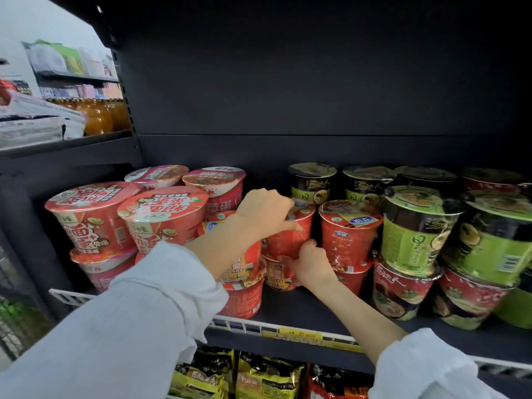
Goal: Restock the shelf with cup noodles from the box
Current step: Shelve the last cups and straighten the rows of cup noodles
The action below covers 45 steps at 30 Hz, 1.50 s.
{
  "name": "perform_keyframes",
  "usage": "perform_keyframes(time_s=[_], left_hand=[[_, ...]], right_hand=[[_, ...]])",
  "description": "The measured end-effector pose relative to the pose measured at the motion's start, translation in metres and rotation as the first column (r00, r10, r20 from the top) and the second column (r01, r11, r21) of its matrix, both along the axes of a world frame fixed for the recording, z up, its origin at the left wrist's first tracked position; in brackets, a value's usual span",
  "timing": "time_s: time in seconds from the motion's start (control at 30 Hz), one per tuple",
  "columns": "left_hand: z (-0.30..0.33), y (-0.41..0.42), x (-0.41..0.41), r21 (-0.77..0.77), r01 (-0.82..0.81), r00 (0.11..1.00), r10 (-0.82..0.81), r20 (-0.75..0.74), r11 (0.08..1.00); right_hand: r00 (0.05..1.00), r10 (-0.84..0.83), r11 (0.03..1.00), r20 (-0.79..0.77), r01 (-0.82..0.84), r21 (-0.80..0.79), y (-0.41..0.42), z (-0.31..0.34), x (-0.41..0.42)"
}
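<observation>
Cup noodles fill the dark metal shelf (302, 309) in two-tier stacks; only the head view is supplied, looking forward and down at both hands.

Head view: the left hand (263, 213), in a white long sleeve (138, 321), is closed over the top rim of a red round paper cup with an orange-and-white lid (290, 240), thumb on the cup's front wall, fingers hidden behind the lid; this red cup sits in the middle of the shelf as the upper cup of a stack; the right hand (309, 264) is clamped on the side of the red lower cup (277, 275) directly beneath it, fingers curled around the wall; both hands touch the same stack.

Left of the stack: large pink-and-red bowls (161, 217), stacked, lids tilted toward the camera; right of it: another red cup stack (348, 234), just beside; farther right: green-and-black cups (414, 228) on red-and-black ones; a white wire rail (247, 322) with a yellow price tag (299, 335) runs along the shelf front; below: yellow-and-black foil packets (267, 375); orange bottles (100, 116) stand on the neighbouring unit at upper left.
</observation>
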State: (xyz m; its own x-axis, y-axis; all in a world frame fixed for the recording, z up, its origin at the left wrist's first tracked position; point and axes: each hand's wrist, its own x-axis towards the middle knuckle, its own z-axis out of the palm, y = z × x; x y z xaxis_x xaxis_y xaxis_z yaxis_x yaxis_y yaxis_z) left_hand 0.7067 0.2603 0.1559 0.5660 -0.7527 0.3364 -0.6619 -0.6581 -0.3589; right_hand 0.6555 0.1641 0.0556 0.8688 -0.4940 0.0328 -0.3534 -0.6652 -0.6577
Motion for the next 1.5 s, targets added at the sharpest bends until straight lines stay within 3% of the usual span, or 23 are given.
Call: perform_keyframes(time_s=[0.5,0.6,0.7,0.83,0.93,1.07,1.17,1.3,1.5], left_hand=[[0.015,0.007,0.044,0.044,-0.224,0.931,0.227,-0.284,0.974],[0.013,0.004,0.058,0.042,-0.240,0.906,0.239,-0.350,0.970],[0.009,0.002,0.068,0.060,-0.236,0.903,0.242,-0.355,0.970],[0.005,-0.003,0.072,0.074,-0.247,0.924,0.258,-0.281,0.966],[0.005,-0.006,0.073,0.097,-0.263,0.925,0.280,-0.256,0.960],[0.005,-0.010,0.078,0.066,-0.257,0.919,0.265,-0.293,0.964],[0.006,-0.010,0.082,0.053,-0.277,0.904,0.279,-0.324,0.959],[0.004,-0.011,0.085,0.068,-0.257,0.923,0.266,-0.278,0.964],[0.007,-0.018,0.082,-0.005,-0.230,0.931,0.219,-0.292,0.973]], right_hand=[[0.994,0.106,0.990,-0.028,-0.103,0.093,0.006,0.006,0.056],[0.990,0.129,0.991,-0.050,-0.128,0.033,0.003,0.007,0.068],[0.992,0.129,0.991,0.015,-0.128,-0.042,-0.003,0.008,0.074],[0.983,0.122,0.993,0.138,-0.119,-0.029,-0.003,-0.002,0.078],[0.984,0.146,0.957,0.103,-0.114,-0.267,-0.005,-0.010,0.075],[0.969,0.245,0.799,-0.038,-0.224,-0.558,-0.008,-0.006,0.069],[0.969,0.248,0.762,0.008,-0.190,-0.619,-0.005,-0.001,0.068],[0.952,0.264,0.807,0.153,-0.131,-0.576,-0.006,-0.003,0.081],[0.955,0.266,0.764,0.131,-0.126,-0.633,-0.002,-0.001,0.074]])
